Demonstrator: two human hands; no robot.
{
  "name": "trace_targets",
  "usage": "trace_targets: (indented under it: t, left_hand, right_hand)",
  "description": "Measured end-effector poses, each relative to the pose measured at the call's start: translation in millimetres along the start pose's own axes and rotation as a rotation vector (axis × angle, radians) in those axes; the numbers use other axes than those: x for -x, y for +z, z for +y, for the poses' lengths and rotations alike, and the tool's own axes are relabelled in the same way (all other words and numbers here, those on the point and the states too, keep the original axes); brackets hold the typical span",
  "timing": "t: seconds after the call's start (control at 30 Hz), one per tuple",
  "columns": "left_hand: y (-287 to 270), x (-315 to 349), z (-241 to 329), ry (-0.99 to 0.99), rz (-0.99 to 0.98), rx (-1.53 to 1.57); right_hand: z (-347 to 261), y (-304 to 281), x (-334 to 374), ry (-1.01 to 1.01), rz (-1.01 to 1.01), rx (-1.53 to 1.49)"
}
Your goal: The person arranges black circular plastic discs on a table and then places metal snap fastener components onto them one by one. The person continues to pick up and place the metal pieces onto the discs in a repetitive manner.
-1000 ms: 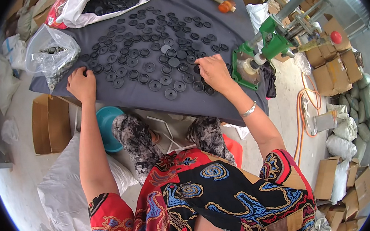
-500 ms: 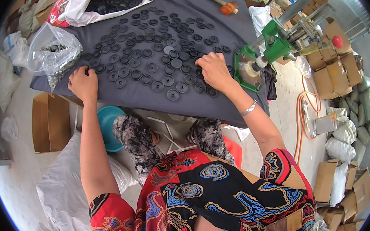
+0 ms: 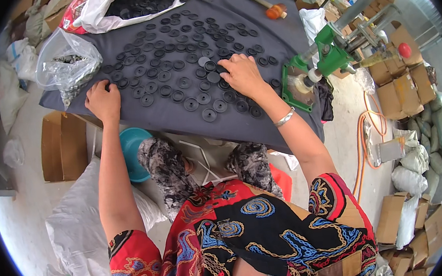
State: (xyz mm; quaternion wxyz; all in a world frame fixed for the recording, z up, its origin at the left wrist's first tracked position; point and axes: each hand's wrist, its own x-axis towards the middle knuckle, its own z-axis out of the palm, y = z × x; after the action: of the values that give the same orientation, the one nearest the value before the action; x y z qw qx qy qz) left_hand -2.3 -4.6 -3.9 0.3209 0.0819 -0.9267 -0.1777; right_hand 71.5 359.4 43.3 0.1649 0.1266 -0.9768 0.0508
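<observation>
Many round black plastic discs (image 3: 191,104) with raised rims and central hubs lie spread over the dark cloth on the table (image 3: 140,116). My right hand (image 3: 243,75), with a silver bangle at its wrist, reaches in from the right. Its fingertips are closed on a black disc (image 3: 222,69) at the right part of the spread, partly covered by the fingers. Beside it lie a few discs with plain flat grey faces (image 3: 213,77). At the front left edge of the table rests my left hand (image 3: 104,102), fingers curled round something dark, mostly hidden.
A green hand press (image 3: 305,75) stands at the table's right. Behind are a white bag (image 3: 100,23) of black discs and an orange-headed mallet (image 3: 273,11). A clear bag (image 3: 65,67) of small metal parts sits at left. Below are a teal basin (image 3: 132,153) and a cardboard box (image 3: 63,146).
My right hand has moved left across the discs, its fingertips now by the flat-faced ones. My left hand stays at the table edge, fingers still curled. The whole view has shifted slightly.
</observation>
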Motion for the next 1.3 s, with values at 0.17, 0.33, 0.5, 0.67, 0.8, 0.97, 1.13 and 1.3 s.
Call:
trace_targets:
  t: [0.17,0.33,0.5,0.67,0.8,0.97,1.13,1.3]
  left_hand:
    - [0.6,0.7,-2.2,0.003,0.003,0.001]
    - [1.1,-0.2,-1.5,0.013,0.014,-0.011]
    - [-0.3,1.5,-3.3,0.006,0.009,-0.018]
    - [0.8,0.8,-2.7,0.012,0.013,-0.002]
    - [2.5,-0.9,-1.5,0.015,0.012,-0.013]
    - [3.4,-1.6,-3.1,0.020,0.009,-0.005]
    - [0.3,0.0,-3.5,0.013,0.002,0.001]
    - [1.1,-0.4,-1.2,0.007,0.014,0.004]
  right_hand:
    - [0.3,12.0,-7.6,-0.044,0.076,0.072]
    - [9.0,17.0,-12.3,-0.152,0.207,0.165]
    - [40.9,-25.5,-18.2,0.160,0.356,-0.142]
    - [64.9,-39.1,2.0,0.282,0.117,-0.180]
    - [69.8,-28.1,22.1,0.317,-0.053,-0.068]
    - [73.5,-14.2,27.2,0.227,0.010,0.012]
    - [27.1,-16.8,-6.0,0.049,0.051,-0.240]
    - [-19.2,-4.0,-36.1,-0.003,0.022,-0.231]
